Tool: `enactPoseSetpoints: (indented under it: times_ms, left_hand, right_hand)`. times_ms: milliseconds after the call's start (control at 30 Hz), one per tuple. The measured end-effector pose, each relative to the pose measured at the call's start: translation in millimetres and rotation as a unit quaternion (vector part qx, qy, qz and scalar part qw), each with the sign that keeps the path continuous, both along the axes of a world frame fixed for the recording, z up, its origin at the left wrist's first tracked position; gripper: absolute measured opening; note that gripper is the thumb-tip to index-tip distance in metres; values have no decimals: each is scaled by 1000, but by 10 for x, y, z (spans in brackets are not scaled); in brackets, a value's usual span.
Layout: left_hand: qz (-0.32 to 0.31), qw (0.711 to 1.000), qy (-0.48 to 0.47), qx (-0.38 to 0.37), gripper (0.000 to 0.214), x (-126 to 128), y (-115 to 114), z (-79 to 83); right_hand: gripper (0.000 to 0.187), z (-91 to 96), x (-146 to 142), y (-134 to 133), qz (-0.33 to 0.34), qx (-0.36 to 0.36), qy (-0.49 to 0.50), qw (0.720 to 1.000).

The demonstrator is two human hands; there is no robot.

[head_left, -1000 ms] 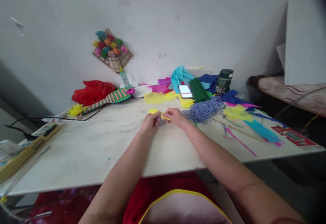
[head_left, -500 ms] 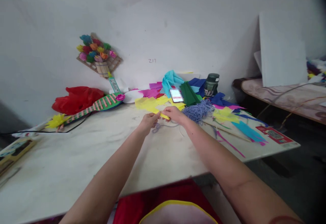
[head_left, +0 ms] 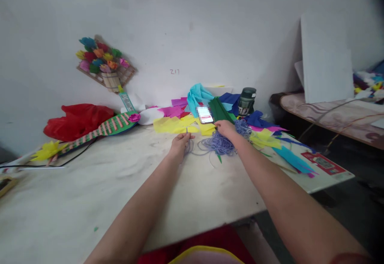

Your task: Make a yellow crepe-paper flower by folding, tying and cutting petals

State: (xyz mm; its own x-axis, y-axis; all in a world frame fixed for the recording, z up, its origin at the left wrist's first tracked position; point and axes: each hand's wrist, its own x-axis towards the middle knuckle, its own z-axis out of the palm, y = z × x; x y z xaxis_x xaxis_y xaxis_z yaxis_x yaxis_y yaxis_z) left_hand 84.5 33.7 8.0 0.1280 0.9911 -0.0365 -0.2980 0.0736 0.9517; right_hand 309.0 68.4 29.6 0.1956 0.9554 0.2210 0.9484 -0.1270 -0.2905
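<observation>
My left hand (head_left: 181,143) is closed in a pinch over the table, with a strand of purple-blue yarn (head_left: 221,144) sticking up from its fingertips and a loop hanging beside it. The rest of the yarn lies in a loose tangle to the right. Above that tangle is my right hand (head_left: 225,129), its fingers pressed together at the edge of a yellow paper sheet (head_left: 207,128); what they grip, if anything, is too small to make out. A phone (head_left: 205,114) with a lit screen lies just beyond. More yellow paper (head_left: 171,125) spreads behind my left hand.
A green paper-covered lute shape (head_left: 117,125) and red paper (head_left: 79,121) lie at left. Dark green paper (head_left: 221,110), light blue paper (head_left: 198,96) and a dark jar (head_left: 247,101) stand at the back. Blue strips (head_left: 295,160) lie right, near the table edge.
The yellow paper piece that both hands held is out of them. My hands have moved apart, the right one toward the phone. The yarn tangle has shifted nearer and left.
</observation>
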Motion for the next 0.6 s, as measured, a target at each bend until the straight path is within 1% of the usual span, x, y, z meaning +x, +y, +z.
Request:
enactPoseSetpoints:
  times_ms: [100,200,300,433,600]
  left_hand:
    - [0,998,-58,-13,20,137,70,-3]
    - [-13,992,-109,-66,18,303,126,-20]
    - [-27,985,-140,-96,19,447,177,-30]
    - [-47,980,-147,-122,18,579,236,-10]
    - [-69,976,-131,-162,9,675,278,53]
  right_hand:
    - [37,-5,46,-11,-9,-30,-46,998]
    - [38,2,72,1,-15,-60,-85,994]
    - [36,0,81,1,-8,-79,-129,989]
    - [34,-31,75,-24,-17,-54,-175,983]
    - [34,-74,29,-38,-26,-39,-180,982]
